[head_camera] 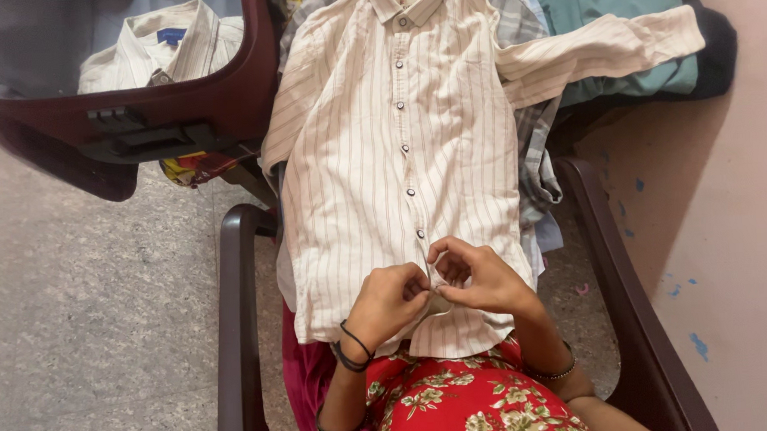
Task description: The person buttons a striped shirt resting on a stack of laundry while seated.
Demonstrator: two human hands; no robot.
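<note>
Striped shirt lay flat across a chair, on other clothes. Left hand and right hand met, both pinching its lower placket at a button. Open suitcase upper left held a folded shirt.

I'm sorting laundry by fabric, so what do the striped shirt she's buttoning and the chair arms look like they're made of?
Striped shirt: a thin woven cloth, likely cotton or a blend, matte, with soft creases. Its buttons look like dark glossy plastic. Chair arms: smooth, dark brown, slightly shiny, probably moulded plastic, though polished wood can't be ruled out.
</note>
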